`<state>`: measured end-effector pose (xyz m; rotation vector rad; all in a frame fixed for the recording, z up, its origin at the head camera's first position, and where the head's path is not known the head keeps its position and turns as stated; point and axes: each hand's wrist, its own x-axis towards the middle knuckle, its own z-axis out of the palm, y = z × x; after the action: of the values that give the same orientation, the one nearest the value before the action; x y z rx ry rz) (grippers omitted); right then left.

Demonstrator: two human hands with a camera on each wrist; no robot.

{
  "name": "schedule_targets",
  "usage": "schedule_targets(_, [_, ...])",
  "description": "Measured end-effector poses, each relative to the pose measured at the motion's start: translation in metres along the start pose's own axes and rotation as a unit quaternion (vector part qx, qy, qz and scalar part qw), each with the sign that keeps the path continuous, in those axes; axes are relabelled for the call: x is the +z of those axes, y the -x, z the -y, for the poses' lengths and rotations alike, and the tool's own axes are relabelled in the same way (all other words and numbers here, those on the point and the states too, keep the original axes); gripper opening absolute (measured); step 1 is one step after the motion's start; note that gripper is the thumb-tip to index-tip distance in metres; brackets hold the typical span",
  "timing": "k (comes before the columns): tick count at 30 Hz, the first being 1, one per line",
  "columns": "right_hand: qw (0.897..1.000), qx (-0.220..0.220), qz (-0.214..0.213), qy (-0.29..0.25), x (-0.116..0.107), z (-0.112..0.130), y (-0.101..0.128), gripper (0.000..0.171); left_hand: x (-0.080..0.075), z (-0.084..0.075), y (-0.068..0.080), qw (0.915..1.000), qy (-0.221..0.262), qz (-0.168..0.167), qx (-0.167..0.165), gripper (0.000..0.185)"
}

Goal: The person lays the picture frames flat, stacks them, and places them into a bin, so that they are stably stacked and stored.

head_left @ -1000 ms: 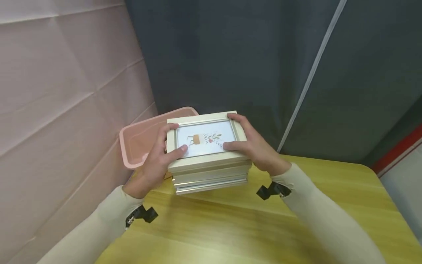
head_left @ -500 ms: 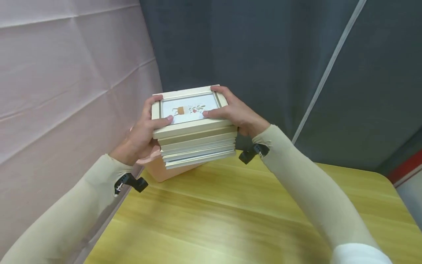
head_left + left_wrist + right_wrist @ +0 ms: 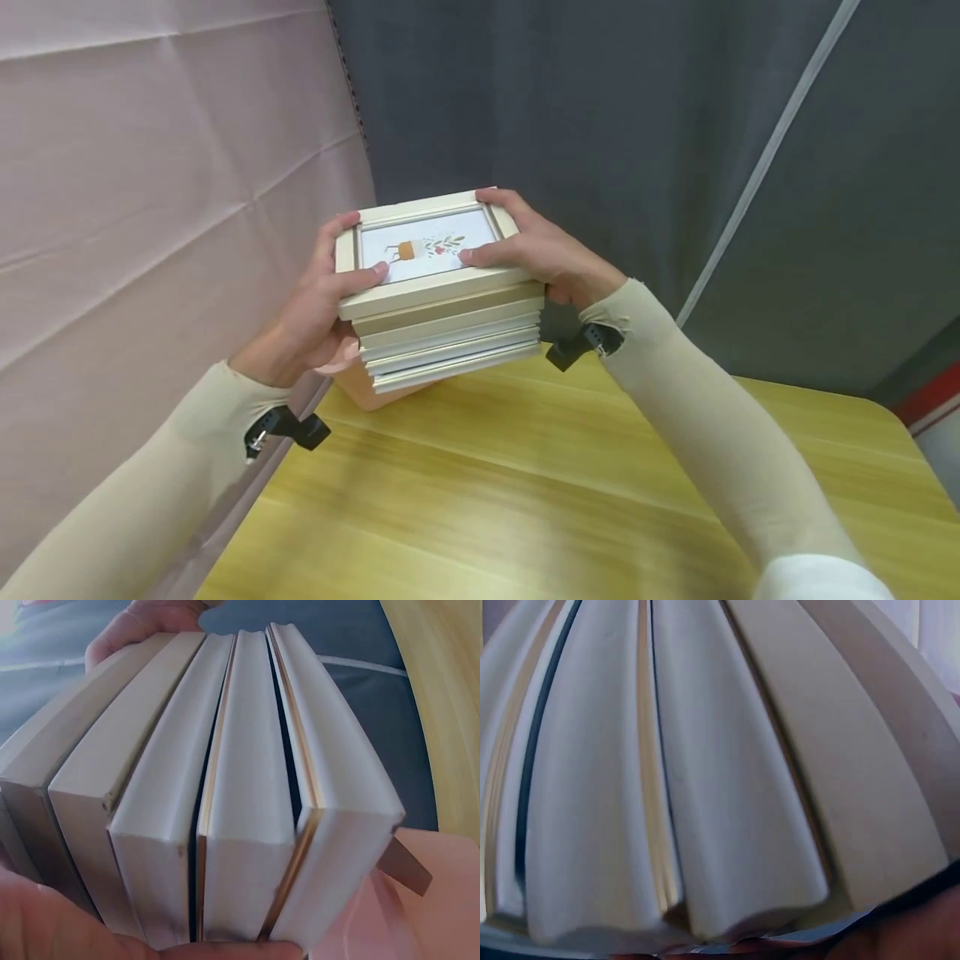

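Note:
Both hands hold a stack of several cream picture frames [image 3: 442, 321] in the air above the table's far left corner. The top frame [image 3: 423, 247] shows a small plant drawing. My left hand [image 3: 322, 308] grips the stack's left end, thumb on the top frame. My right hand [image 3: 536, 254] grips the right end, thumb on top and fingers round the far corner. The left wrist view shows the frames' edges [image 3: 225, 795] side by side, with the left hand's skin [image 3: 67, 922] at the bottom. The right wrist view is filled by the frames' edges [image 3: 705, 787].
A pink plastic box [image 3: 367, 387] sits under the stack at the corner of the yellow wooden table [image 3: 525, 500]. A pink cloth wall [image 3: 150, 167] stands on the left, a dark grey curtain [image 3: 637, 125] behind. The table's near and right parts are bare wood.
The stack was lifted off the table by both hands a second ago and now hangs over the pink box. In the last half second it shifted only slightly.

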<state>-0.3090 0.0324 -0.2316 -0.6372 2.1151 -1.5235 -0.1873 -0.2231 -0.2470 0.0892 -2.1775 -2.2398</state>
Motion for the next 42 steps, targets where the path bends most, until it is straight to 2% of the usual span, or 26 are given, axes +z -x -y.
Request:
schedule_targets(4, [1.000,-0.026,-0.003,0.008,-0.001,0.014,0.008,0.092,0.004,-0.013,0.010,0.9991,-0.002,-0.005,0.042,0.071])
schedule_targets(7, [0.999,-0.043,-0.001,0.014,-0.001,0.026,0.002,0.093,-0.001,-0.024,0.011,0.9977,-0.010,-0.015,0.066,0.072])
schedule_targets(11, [0.998,-0.063,0.006,0.010,0.001,0.037,-0.021,0.094,-0.014,-0.034,0.000,0.9965,-0.015,-0.034,0.075,0.075])
schedule_targets(15, [0.997,-0.072,0.021,0.012,0.005,0.040,-0.053,0.095,-0.030,-0.033,-0.016,0.9962,-0.010,-0.053,0.068,0.077])
schedule_targets(21, [0.996,-0.077,0.042,0.019,0.013,0.031,-0.101,0.096,-0.057,-0.017,-0.043,0.9945,-0.011,-0.080,0.067,0.080])
schedule_targets(25, [0.995,-0.088,0.041,0.013,0.017,0.016,-0.131,0.097,-0.072,-0.003,-0.065,0.9938,-0.022,-0.085,0.068,0.081])
schedule_targets(29, [0.996,-0.085,0.038,0.011,0.024,-0.003,-0.153,0.099,-0.083,0.017,-0.080,0.9936,-0.036,-0.093,0.053,0.083])
schedule_targets(33, [0.997,-0.077,0.031,0.006,0.031,-0.022,-0.165,0.100,-0.091,0.038,-0.091,0.9943,-0.028,-0.095,0.040,0.083])
schedule_targets(38, [0.998,-0.062,0.023,-0.012,0.039,-0.049,-0.173,0.100,-0.094,0.060,-0.098,0.9934,-0.050,-0.100,0.025,0.085])
schedule_targets(42, [0.999,-0.020,0.028,-0.038,0.046,-0.067,-0.168,0.098,-0.095,0.075,-0.098,0.9935,-0.059,-0.097,0.005,0.086])
